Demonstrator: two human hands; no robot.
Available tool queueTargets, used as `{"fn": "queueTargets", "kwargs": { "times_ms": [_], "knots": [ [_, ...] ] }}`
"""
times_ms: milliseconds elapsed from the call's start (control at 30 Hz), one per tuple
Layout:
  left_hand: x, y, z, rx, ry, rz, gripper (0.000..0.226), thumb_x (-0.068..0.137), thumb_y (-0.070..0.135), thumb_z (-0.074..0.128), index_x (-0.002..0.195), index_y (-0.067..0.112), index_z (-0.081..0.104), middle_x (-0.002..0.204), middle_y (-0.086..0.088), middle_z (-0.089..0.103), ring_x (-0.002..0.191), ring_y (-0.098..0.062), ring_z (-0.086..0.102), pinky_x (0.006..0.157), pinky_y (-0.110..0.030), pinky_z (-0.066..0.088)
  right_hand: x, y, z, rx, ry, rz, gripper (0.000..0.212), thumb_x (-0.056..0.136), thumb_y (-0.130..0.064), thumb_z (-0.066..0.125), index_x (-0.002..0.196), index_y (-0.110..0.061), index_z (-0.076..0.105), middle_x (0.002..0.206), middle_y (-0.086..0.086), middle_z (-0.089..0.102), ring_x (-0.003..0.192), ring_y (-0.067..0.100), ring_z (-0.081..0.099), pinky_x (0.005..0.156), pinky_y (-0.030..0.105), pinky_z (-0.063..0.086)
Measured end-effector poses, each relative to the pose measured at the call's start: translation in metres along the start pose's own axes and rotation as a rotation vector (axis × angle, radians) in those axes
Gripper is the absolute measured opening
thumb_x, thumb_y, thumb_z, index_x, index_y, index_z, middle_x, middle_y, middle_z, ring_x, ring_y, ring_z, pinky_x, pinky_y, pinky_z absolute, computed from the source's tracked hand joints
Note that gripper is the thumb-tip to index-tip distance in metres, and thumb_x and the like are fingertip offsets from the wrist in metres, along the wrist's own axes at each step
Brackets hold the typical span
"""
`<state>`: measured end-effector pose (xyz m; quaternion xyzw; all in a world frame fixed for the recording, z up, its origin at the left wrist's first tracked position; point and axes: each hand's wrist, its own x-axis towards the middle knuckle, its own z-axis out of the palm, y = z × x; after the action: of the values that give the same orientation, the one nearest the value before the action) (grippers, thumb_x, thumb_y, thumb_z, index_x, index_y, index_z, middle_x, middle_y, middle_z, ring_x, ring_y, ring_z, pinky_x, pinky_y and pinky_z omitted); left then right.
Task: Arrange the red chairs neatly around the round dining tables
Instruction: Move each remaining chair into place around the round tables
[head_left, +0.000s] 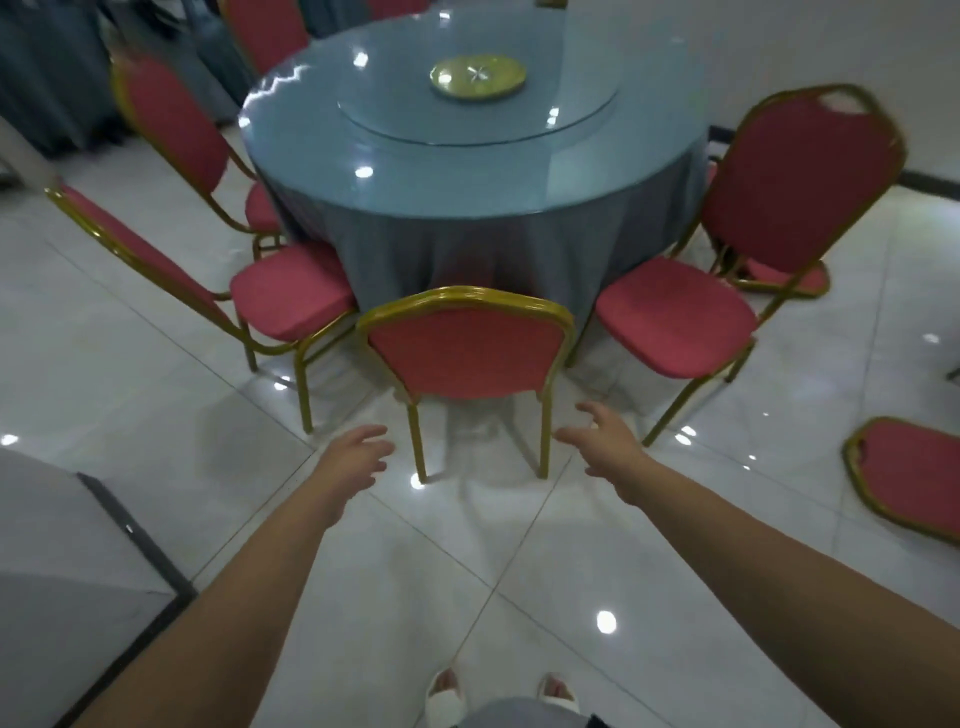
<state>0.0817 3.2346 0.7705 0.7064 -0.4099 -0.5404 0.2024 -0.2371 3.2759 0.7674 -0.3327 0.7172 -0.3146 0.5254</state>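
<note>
Red padding, gold metal frame — chair (467, 358) set close in at blue-draped round table (457, 228), back toward camera. Left hand (358, 452) and right hand (602, 441) held just behind its rear legs, fingers loosely spread, gripping nothing. Matching chairs (291, 296) angled either side — seats exposed.

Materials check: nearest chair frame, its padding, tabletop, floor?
Chair frame: looks like metal tube with glossy gold paint; thin, shiny.
Chair padding: red fabric, matte, no glare.
Tabletop: probably glass over blue-grey cloth; sharp lamp reflections.
Floor: polished white tile, likely ceramic; joint lines, mirror glare.
</note>
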Motion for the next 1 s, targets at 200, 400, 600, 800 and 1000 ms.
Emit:
{"fn": "queueTargets", "kwargs": {
  "times_ms": [200, 400, 600, 800, 1000],
  "knots": [
    [-0.023, 0.016, 0.084, 0.235, -0.222, 0.109, 0.039, 0.090, 0.025, 0.066, 0.129, 0.023, 0.059, 0.120, -0.004, 0.060, 0.102, -0.018, 0.059, 0.083, -0.030, 0.046, -0.036, 0.056, -0.065, -0.169, 0.046, -0.023, 0.065, 0.086, -0.038, 0.072, 0.143, -0.029, 0.042, 0.152, 0.005, 0.036, 0.132, 0.027, 0.042, 0.097, 0.035, 0.040],
    [-0.038, 0.060, 0.193, 0.389, -0.374, 0.271, 0.039, 0.091, 0.026, 0.066, 0.129, 0.028, 0.058, 0.124, 0.000, 0.058, 0.107, -0.015, 0.057, 0.086, -0.028, 0.045, -0.057, 0.091, -0.166, -0.161, 0.191, -0.031, 0.058, 0.087, -0.038, 0.071, 0.139, -0.029, 0.047, 0.147, 0.006, 0.043, 0.124, 0.025, 0.050, 0.097, 0.038, 0.047],
    [-0.049, 0.092, 0.298, 0.478, -0.493, 0.383, 0.038, 0.096, 0.015, 0.060, 0.133, 0.018, 0.056, 0.128, -0.005, 0.055, 0.106, -0.016, 0.056, 0.067, -0.016, 0.045, -0.061, 0.115, -0.250, -0.089, 0.301, -0.066, 0.051, 0.088, -0.036, 0.069, 0.135, -0.029, 0.051, 0.134, 0.002, 0.049, 0.116, 0.019, 0.050, 0.086, 0.032, 0.046],
    [-0.024, 0.137, 0.380, 0.595, -0.598, 0.421, 0.040, 0.092, 0.022, 0.064, 0.131, 0.028, 0.057, 0.127, 0.002, 0.054, 0.114, -0.014, 0.054, 0.087, -0.027, 0.044, -0.028, 0.118, -0.315, 0.002, 0.356, -0.041, 0.046, 0.089, -0.036, 0.068, 0.132, -0.031, 0.052, 0.129, -0.003, 0.050, 0.121, 0.019, 0.049, 0.086, 0.032, 0.046],
    [0.043, 0.202, 0.487, 0.587, -0.644, 0.395, 0.043, 0.088, 0.027, 0.067, 0.129, 0.032, 0.056, 0.126, 0.005, 0.055, 0.111, -0.013, 0.055, 0.089, -0.029, 0.043, 0.045, 0.117, -0.384, 0.054, 0.389, 0.009, 0.039, 0.088, -0.031, 0.070, 0.124, -0.034, 0.056, 0.127, -0.004, 0.052, 0.116, 0.017, 0.053, 0.080, 0.029, 0.046]
  ]
}}
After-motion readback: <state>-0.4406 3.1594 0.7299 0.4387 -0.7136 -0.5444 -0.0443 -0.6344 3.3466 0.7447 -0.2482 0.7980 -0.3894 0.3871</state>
